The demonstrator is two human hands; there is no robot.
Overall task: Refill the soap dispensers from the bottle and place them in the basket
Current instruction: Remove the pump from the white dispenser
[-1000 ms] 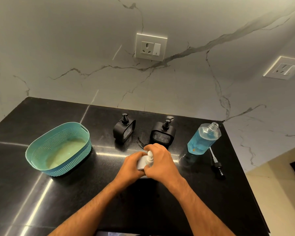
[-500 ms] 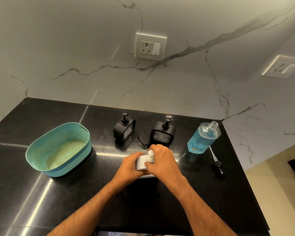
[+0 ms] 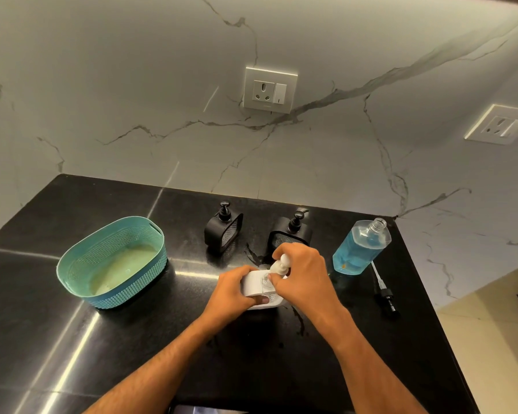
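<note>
A person stands at a black counter point(image 3: 72, 339), seen from above. Near the middle, the left hand point(image 3: 232, 289) wraps around a small white dispenser point(image 3: 256, 286), fingers curled about its body to steady it on the counter. The right hand point(image 3: 301, 274) pinches the white pump head point(image 3: 280, 265) between thumb and fingertips, right at the dispenser's open neck; whether the pump is going in or coming out cannot be told. The dispenser looks like light, rigid plastic, probably slick if soap has dripped, so gripping its flat sides low down seems safest, with the pump turned by its collar. Behind the white dispenser stand two black dispensers, one point(image 3: 223, 231) behind and to its left, one point(image 3: 290, 231) directly behind, both with pumps fitted. To the right of it stands a clear bottle point(image 3: 361, 249) of blue soap, uncapped and partly full, likely heavy and easy to tip; its black pump with tube point(image 3: 383, 286) lies just beside the bottle. Well to the left of the dispenser sits a teal basket point(image 3: 72, 270), with nothing between them. Wet streaks mark the counter near the hands.
</note>
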